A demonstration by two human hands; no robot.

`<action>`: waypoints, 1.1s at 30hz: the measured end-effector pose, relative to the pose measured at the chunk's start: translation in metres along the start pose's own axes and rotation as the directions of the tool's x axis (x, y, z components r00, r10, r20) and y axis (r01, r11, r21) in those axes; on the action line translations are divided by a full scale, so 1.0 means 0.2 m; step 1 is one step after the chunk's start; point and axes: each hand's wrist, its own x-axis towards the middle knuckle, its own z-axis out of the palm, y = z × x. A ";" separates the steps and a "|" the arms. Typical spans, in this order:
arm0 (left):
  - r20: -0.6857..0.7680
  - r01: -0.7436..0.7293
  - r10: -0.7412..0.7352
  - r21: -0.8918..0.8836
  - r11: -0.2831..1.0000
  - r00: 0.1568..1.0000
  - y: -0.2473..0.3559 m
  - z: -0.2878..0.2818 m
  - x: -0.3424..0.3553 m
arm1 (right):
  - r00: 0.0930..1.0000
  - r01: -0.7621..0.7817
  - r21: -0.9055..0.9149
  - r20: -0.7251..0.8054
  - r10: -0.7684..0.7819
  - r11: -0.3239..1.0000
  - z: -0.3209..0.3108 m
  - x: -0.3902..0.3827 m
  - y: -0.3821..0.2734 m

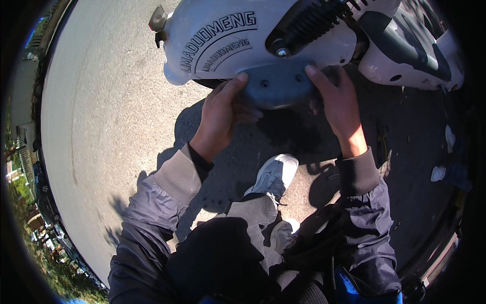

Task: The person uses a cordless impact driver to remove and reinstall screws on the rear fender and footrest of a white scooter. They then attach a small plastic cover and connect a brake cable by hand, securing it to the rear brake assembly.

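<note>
Dark lettering [218, 31]; two arcs on white panel [253, 58]

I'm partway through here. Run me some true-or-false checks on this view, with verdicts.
1. The left hand and right hand both hold the dark cover. True.

2. The cover lies flat on the ground. False: the hands hold it up, in view along the lower edge of the white scooter.

3. Two round holes show in the cover's face. True.

4. The right hand grips a screwdriver. False: its thumb is on the right end of the cover.

5. The spring on the scooter is black. True.

6. Both sleeves are rolled above the elbow. False: the cuffs sit near the wrists.
</note>
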 end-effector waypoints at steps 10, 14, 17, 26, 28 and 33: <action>-0.038 0.005 -0.009 -0.085 0.996 0.999 -0.08 0.01 0.03 | 0.997 -0.009 -0.021 -0.079 0.007 1.000 0.06 -0.02 -0.03; -0.047 -0.112 0.109 -0.067 0.991 0.993 -0.05 0.02 0.03 | 0.992 -0.082 0.104 -0.085 0.091 0.991 0.06 -0.02 -0.03; -0.059 -0.120 0.116 -0.054 0.991 0.991 -0.04 0.01 0.05 | 0.996 -0.064 0.075 -0.062 0.069 0.995 0.06 -0.03 -0.03; -0.023 -0.033 0.032 -0.070 0.997 0.999 -0.10 -0.02 0.07 | 0.997 -0.039 0.001 -0.060 0.039 0.999 0.05 -0.03 0.00; -0.002 0.007 -0.008 -0.094 0.995 1.000 -0.09 0.00 0.07 | 0.978 -0.201 0.099 -0.030 0.205 0.974 0.05 -0.02 0.01; 0.095 0.079 -0.054 -0.283 0.956 0.994 -0.07 0.05 0.10 | 0.947 -0.320 0.361 0.086 0.311 0.876 0.11 0.04 0.07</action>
